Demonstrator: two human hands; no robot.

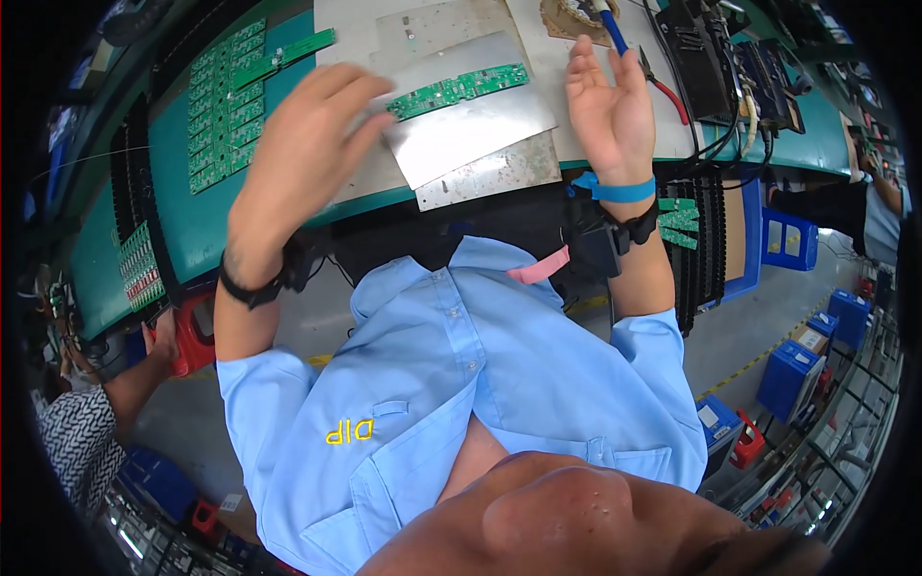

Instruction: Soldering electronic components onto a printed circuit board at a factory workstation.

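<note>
A long, slightly curved green circuit board lies on a shiny metal plate in front of me. My left hand is at the board's left end, with its thumb and fingers apart and nothing visibly gripped. Palm up, my right hand is to the right of the plate, its fingers loosely bent and spread, holding nothing. Just beyond its fingertips is the blue handle of a soldering iron, resting toward a round stand. Red-handled pliers lie right of that hand.
Green circuit board panels lie on the green mat at left, with a narrow board across them. Cables and black equipment occupy the right. Black racks with boards stand lower right. Another person's hand is by a red container.
</note>
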